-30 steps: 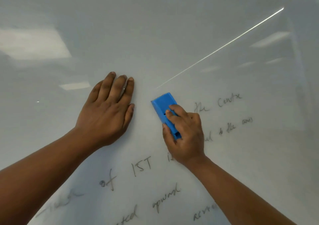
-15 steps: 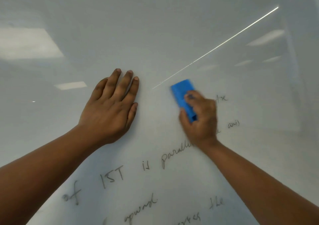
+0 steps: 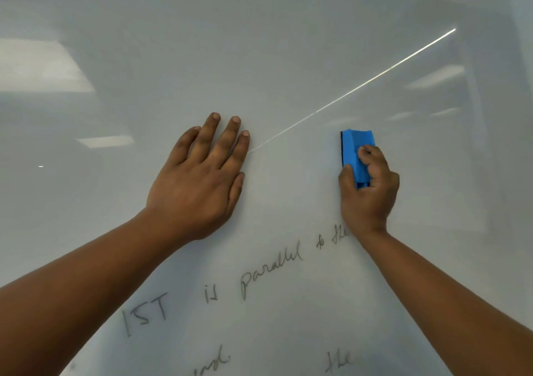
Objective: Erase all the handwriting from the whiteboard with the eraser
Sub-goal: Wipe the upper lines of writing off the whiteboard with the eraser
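Note:
The whiteboard (image 3: 259, 44) fills the view. My right hand (image 3: 370, 195) grips a blue eraser (image 3: 356, 153) and presses it flat against the board, upright, right of centre. My left hand (image 3: 199, 182) lies flat on the board with fingers spread, to the left of the eraser. Black handwriting (image 3: 271, 272) reading "IST is parallel to the" runs below both hands, rising to the right. Parts of another written line (image 3: 337, 361) show at the bottom edge. My right forearm hides the end of the upper line.
A thin bright line (image 3: 360, 86) crosses the board diagonally from my left fingertips to the upper right. Reflections of ceiling lights (image 3: 37, 67) show on the glossy surface. The board's right edge (image 3: 490, 116) lies at the far right.
My right hand has swept the eraser to the right across the board. The words "the centre" that stood beside it are gone. My left hand stays flat in place.

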Tool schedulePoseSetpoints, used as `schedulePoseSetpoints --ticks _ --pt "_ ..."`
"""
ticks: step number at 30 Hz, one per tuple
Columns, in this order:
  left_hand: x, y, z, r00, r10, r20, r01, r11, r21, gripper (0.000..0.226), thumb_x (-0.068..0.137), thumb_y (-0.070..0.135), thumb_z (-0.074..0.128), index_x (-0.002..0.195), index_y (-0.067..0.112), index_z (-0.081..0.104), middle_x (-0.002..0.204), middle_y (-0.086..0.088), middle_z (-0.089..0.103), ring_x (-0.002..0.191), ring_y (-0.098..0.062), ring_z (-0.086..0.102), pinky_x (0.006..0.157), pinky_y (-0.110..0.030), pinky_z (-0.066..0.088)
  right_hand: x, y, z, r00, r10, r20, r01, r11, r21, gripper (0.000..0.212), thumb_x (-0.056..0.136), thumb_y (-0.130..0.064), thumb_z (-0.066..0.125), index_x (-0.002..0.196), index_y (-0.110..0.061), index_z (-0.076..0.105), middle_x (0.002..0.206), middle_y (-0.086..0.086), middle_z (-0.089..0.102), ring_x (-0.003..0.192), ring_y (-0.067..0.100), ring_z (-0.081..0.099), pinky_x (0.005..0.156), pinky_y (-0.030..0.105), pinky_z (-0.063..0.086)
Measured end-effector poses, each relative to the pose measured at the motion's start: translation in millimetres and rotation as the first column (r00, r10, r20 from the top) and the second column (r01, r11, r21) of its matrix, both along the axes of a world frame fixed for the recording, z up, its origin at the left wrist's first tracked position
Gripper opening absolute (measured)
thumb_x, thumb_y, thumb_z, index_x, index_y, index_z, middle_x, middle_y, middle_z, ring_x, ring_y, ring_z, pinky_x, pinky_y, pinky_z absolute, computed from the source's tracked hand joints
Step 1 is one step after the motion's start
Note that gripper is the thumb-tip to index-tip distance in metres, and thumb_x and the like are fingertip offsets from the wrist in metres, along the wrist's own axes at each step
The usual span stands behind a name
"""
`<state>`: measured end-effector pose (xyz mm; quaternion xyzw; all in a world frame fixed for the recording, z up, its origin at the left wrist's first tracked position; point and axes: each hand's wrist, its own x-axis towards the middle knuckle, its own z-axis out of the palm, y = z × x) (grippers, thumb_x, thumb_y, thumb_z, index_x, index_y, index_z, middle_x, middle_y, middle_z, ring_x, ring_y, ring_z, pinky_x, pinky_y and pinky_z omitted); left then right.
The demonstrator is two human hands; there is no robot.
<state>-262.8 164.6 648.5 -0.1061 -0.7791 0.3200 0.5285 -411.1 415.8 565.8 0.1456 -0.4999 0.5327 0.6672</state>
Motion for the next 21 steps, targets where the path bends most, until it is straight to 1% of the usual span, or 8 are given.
schedulePoseSetpoints --ticks 2,5,7,10,11,16,18,21 --pt "0 1 -1 1.0 0.003 0.001 -0.003 1.0 0.003 0.066 0.105 0.045 0.011 0.164 0.016 0.007 0.171 -0.008 0.002 0.158 -0.03 -0.004 0.128 -0.046 0.004 5 -18 -6 0.998 -0.013 -0.068 0.022 0.992 0.125 0.032 0.089 -0.012 0.069 0.118 0.001 0.068 0.131 0.014 0.067 0.112 0.035 0.066 0.094 0.052 0.054" --pt "-1 2 -1 1.0 -0.001 -0.002 0.001 1.0 0.007 0.066 0.105 0.045 0.009 0.164 0.015 0.005 0.171 -0.008 0.0 0.158 -0.03 -0.006 0.128 -0.047 0.004 2 -17 -12 0.984 0.012 -0.178 0.049 0.941 0.336 0.033 0.088 -0.017 0.069 0.117 -0.001 0.07 0.132 0.012 0.066 0.107 0.032 0.064 0.098 0.037 0.05" --pt "-2 2 -1 1.0 -0.005 -0.003 0.005 1.0 0.005 0.066 0.105 0.045 0.009 0.164 0.015 0.005 0.171 -0.008 0.0 0.158 -0.03 -0.006 0.128 -0.046 0.005 -8 5 -2 0.987 0.006 -0.159 0.037 0.963 0.268 0.033 0.087 -0.015 0.069 0.116 0.002 0.069 0.131 0.012 0.066 0.113 0.025 0.064 0.103 0.034 0.048" --pt "-5 2 -3 1.0 -0.002 -0.007 0.002 1.0 -0.004 0.066 0.105 0.044 0.008 0.164 0.014 0.005 0.171 -0.009 -0.001 0.158 -0.03 -0.006 0.128 -0.046 0.005 -25 39 14 0.999 0.036 -0.008 -0.036 0.999 -0.018 0.036 0.09 -0.015 0.067 0.121 0.003 0.066 0.134 0.013 0.064 0.123 0.022 0.061 0.108 0.042 0.051" --pt "-5 2 -3 1.0 -0.003 -0.006 0.003 1.0 -0.004 0.066 0.105 0.044 0.008 0.164 0.013 0.005 0.171 -0.009 -0.001 0.158 -0.03 -0.005 0.128 -0.046 0.005 -27 41 15 0.999 0.031 0.02 -0.03 0.999 -0.039 0.037 0.091 -0.017 0.067 0.124 0.001 0.065 0.136 0.012 0.064 0.124 0.02 0.061 0.107 0.044 0.051" --pt "-6 4 -3 1.0 -0.011 0.004 0.011 1.0 -0.007 0.065 0.106 0.043 0.008 0.164 0.013 0.008 0.172 -0.008 0.002 0.158 -0.031 -0.004 0.128 -0.047 0.007 -30 35 -16 0.994 0.019 -0.106 0.01 0.964 0.266 0.036 0.092 -0.018 0.068 0.126 -0.007 0.065 0.138 0.003 0.061 0.122 0.0 0.056 0.105 0.021 0.043" --pt "-6 5 -3 1.0 -0.019 0.018 0.019 1.0 -0.007 0.064 0.106 0.043 0.008 0.164 0.015 0.01 0.172 -0.006 0.005 0.158 -0.031 -0.003 0.128 -0.046 0.007 -34 51 -23 0.997 0.019 -0.069 -0.001 0.967 0.255 0.038 0.093 -0.016 0.068 0.13 -0.008 0.063 0.142 0.0 0.058 0.127 -0.001 0.053 0.108 0.02 0.041" --pt "-6 7 -4 0.999 -0.028 0.036 0.028 1.0 -0.005 0.062 0.106 0.041 0.009 0.164 0.017 0.012 0.171 -0.005 0.008 0.158 -0.03 -0.001 0.128 -0.045 0.007 -39 72 -21 0.996 0.087 0.037 -0.09 0.99 0.104 0.039 0.098 -0.011 0.066 0.134 0.0 0.059 0.145 0.009 0.056 0.14 0.015 0.05 0.117 0.028 0.041"
